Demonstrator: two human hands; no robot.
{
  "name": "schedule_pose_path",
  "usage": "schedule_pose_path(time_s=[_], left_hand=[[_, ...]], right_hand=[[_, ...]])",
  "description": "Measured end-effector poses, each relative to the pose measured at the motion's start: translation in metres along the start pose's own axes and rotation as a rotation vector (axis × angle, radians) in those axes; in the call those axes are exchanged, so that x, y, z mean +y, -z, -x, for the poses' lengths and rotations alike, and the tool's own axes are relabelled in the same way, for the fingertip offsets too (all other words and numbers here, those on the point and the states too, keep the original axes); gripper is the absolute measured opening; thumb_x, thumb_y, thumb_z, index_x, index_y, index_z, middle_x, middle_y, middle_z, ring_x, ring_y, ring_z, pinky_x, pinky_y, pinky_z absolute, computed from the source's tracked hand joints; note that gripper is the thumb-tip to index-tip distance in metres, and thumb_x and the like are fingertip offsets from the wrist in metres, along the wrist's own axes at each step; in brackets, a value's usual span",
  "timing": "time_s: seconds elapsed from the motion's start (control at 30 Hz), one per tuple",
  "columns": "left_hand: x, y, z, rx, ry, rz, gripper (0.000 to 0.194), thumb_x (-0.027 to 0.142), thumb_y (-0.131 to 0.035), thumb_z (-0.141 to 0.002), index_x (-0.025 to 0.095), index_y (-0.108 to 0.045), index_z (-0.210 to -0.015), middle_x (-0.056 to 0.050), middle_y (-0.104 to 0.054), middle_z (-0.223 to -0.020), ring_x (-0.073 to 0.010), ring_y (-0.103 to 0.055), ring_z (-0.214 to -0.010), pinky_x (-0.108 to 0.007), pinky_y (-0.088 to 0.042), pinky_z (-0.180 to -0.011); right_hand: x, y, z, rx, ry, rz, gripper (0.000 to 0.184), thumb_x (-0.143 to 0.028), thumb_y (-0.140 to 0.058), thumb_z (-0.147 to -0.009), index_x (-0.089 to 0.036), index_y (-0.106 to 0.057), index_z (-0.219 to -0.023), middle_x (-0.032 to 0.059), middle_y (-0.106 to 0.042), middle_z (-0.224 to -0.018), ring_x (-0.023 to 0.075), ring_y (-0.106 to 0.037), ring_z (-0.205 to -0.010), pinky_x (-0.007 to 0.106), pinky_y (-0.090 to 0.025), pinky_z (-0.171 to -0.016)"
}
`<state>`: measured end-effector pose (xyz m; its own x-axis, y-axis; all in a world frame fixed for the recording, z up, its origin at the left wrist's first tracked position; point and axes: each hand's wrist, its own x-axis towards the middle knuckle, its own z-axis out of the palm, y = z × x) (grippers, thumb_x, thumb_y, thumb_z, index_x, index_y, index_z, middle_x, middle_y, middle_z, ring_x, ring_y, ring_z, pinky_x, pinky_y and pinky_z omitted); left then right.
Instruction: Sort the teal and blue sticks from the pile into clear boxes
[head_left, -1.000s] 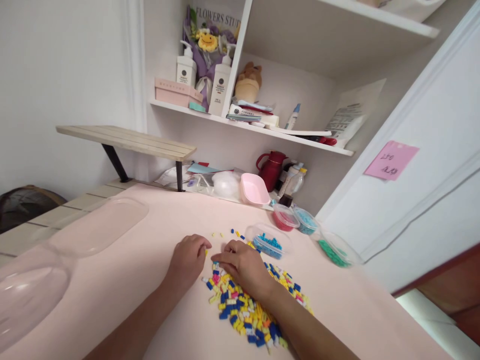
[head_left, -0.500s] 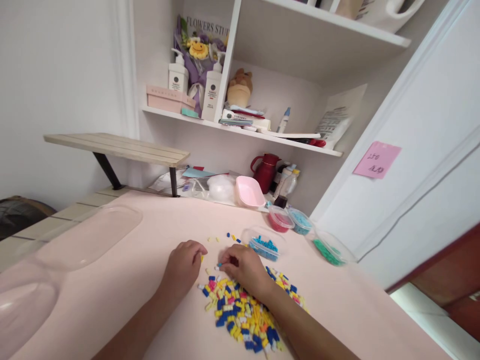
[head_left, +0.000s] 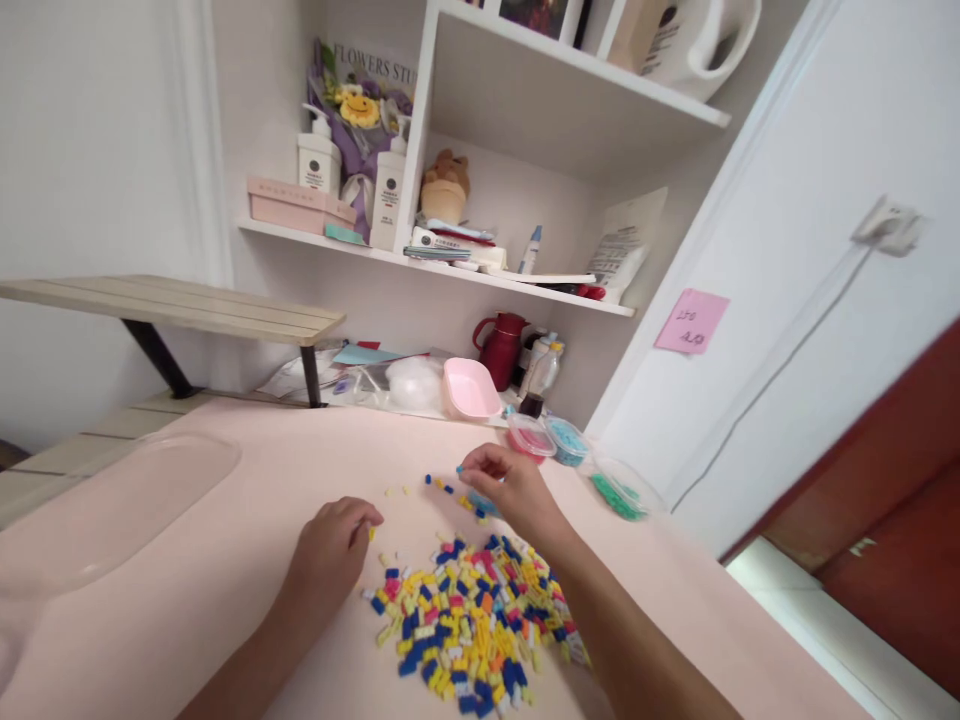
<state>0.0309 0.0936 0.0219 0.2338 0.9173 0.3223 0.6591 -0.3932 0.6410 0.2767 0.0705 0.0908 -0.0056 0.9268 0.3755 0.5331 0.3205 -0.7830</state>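
My right hand (head_left: 510, 488) pinches a small light-blue toy brick (head_left: 460, 469) between thumb and fingertips, held above the pink tabletop. It largely hides the clear tub of blue bricks (head_left: 482, 503) behind it. To the left, my left hand (head_left: 334, 545) rests with curled fingers, a yellow toy brick (head_left: 372, 534) showing at the fingertips. In front of both hands spreads a loose pile of small bricks (head_left: 465, 625), mostly yellow and dark blue, with some pink, white and orange. Several single bricks (head_left: 439, 483) lie apart beyond the pile.
Tubs of red (head_left: 531, 438), light-blue (head_left: 567, 440) and green (head_left: 619, 495) bricks line the back right. A clear lid (head_left: 150, 500) lies at left. A pink bowl (head_left: 471, 388) and a red jug (head_left: 501, 350) stand behind, under shelves. A wooden riser (head_left: 172, 305) stands back left.
My right hand has lifted away from the pile toward the back with the light-blue brick, now covering the blue tub. My left hand stays much the same. The view has turned to the right.
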Motion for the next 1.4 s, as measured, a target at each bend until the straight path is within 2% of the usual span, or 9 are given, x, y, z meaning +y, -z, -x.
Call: schedule_pose_path(time_s=[0.13, 0.23, 0.43, 0.53, 0.73, 0.93, 1.07, 1.23, 1.4], left_hand=[[-0.003, 0.0, -0.003, 0.018, 0.005, -0.012, 0.03, 0.023, -0.041, -0.08, 0.026, -0.071, -0.08, -0.002, -0.075, -0.095, -0.0214, -0.066, -0.097, -0.038, -0.052, -0.089], [-0.007, -0.001, -0.005, 0.025, -0.006, -0.024, 0.03, 0.026, -0.042, -0.079, 0.026, -0.071, -0.079, -0.002, -0.076, -0.095, -0.0215, -0.067, -0.096, -0.038, -0.053, -0.088], [-0.015, -0.003, -0.01, 0.04, 0.007, -0.031, 0.031, 0.034, -0.042, -0.077, 0.028, -0.073, -0.079, -0.001, -0.077, -0.095, -0.0221, -0.068, -0.097, -0.038, -0.054, -0.091], [-0.017, -0.003, -0.011, 0.038, 0.016, -0.022, 0.032, 0.037, -0.042, -0.076, 0.028, -0.073, -0.08, -0.001, -0.077, -0.096, -0.0224, -0.068, -0.098, -0.039, -0.054, -0.092], [-0.017, 0.001, -0.013, 0.035, -0.011, -0.029, 0.031, 0.038, -0.045, -0.076, 0.029, -0.074, -0.079, 0.0, -0.078, -0.096, -0.0217, -0.069, -0.098, -0.036, -0.055, -0.09], [-0.018, 0.002, -0.013, 0.042, -0.019, -0.042, 0.03, 0.038, -0.045, -0.076, 0.029, -0.074, -0.08, 0.0, -0.078, -0.096, -0.0211, -0.07, -0.097, -0.035, -0.055, -0.091], [-0.02, 0.002, -0.014, 0.033, -0.015, -0.041, 0.031, 0.038, -0.045, -0.076, 0.029, -0.074, -0.081, 0.0, -0.078, -0.097, -0.0216, -0.069, -0.098, -0.036, -0.055, -0.092], [-0.018, 0.004, -0.013, 0.024, -0.015, -0.049, 0.032, 0.037, -0.044, -0.076, 0.028, -0.074, -0.082, -0.001, -0.077, -0.099, -0.0217, -0.069, -0.1, -0.036, -0.054, -0.093], [-0.016, 0.006, -0.013, 0.038, 0.006, -0.048, 0.033, 0.039, -0.044, -0.076, 0.028, -0.074, -0.082, -0.001, -0.078, -0.097, -0.0219, -0.07, -0.098, -0.036, -0.055, -0.092]], right_hand=[[0.01, 0.037, -0.011, 0.156, 0.021, 0.175, 0.017, -0.035, -0.062, -0.083, -0.019, -0.065, -0.078, 0.0009, -0.065, -0.073, 0.0153, -0.058, -0.066, 0.026, -0.046, -0.063], [0.022, 0.055, -0.012, 0.15, 0.0, 0.429, 0.01, -0.027, -0.063, -0.082, -0.02, -0.068, -0.078, 0.0026, -0.068, -0.082, 0.0175, -0.061, -0.075, 0.029, -0.046, -0.071], [0.039, 0.074, -0.012, 0.113, 0.021, 0.56, 0.032, -0.024, -0.062, -0.086, -0.025, -0.067, -0.118, 0.0071, -0.063, -0.123, 0.0203, -0.063, -0.101, 0.035, -0.047, -0.091], [0.043, 0.079, -0.014, 0.157, 0.014, 0.558, 0.032, -0.024, -0.053, -0.092, -0.024, -0.066, -0.121, 0.0078, -0.064, -0.122, 0.0207, -0.061, -0.109, 0.034, -0.046, -0.093], [0.056, 0.073, -0.002, -0.043, -0.175, 0.673, 0.034, -0.029, -0.062, -0.088, -0.028, -0.066, -0.121, 0.0055, -0.067, -0.123, 0.0228, -0.065, -0.103, 0.033, -0.047, -0.086], [0.067, 0.067, 0.006, -0.004, -0.263, 0.679, 0.045, -0.028, -0.064, -0.085, -0.029, -0.06, -0.13, 0.0073, -0.063, -0.128, 0.0241, -0.064, -0.108, 0.033, -0.046, -0.085], [0.068, 0.064, 0.003, 0.036, -0.336, 0.675, 0.045, -0.029, -0.065, -0.084, -0.027, -0.061, -0.128, 0.0078, -0.067, -0.121, 0.024, -0.064, -0.104, 0.031, -0.046, -0.08], [0.064, 0.056, 0.001, 0.04, -0.433, 0.643, 0.018, -0.027, -0.061, -0.083, -0.023, -0.072, -0.096, 0.0068, -0.074, -0.1, 0.0241, -0.068, -0.094, 0.03, -0.046, -0.072], [0.05, 0.061, -0.009, 0.02, -0.509, 0.564, 0.014, -0.022, -0.056, -0.084, -0.021, -0.07, -0.086, 0.0011, -0.072, -0.069, 0.0152, -0.067, -0.058, 0.024, -0.045, -0.059]])
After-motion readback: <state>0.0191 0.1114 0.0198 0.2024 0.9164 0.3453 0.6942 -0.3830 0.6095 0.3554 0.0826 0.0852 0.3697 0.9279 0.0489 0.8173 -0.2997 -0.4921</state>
